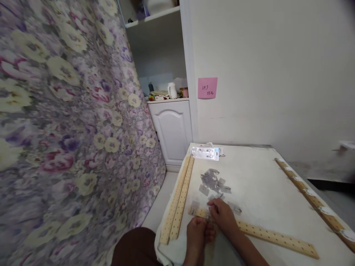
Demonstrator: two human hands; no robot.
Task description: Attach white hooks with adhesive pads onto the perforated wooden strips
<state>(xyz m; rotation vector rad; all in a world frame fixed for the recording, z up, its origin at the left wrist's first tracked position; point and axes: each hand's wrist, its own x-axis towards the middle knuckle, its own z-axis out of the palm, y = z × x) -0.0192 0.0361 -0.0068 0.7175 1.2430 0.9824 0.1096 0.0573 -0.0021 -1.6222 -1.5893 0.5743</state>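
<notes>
A pale wooden strip with rows of holes (277,236) lies across the near part of the white-covered table, passing beneath my hands. My left hand (198,232) is closed at its near edge, fingertips pinched around something small that I cannot make out. Right beside it, my right hand (222,215) bends over the strip with thumb and fingers drawn together; what they grip is hidden. Clear square pads with small metal hooks lie around them: one hook pad (235,208) to the right of my right hand, another clear pad (195,205) at the strip's left end.
Beyond my hands sits a pile of clear hook pads (210,179). Two more perforated strips (183,197) run along the table's left edge. Clear packaging (203,153) lies at the back. A wooden rail with white discs (302,186) lines the right edge. Floral curtain (83,129) hangs left.
</notes>
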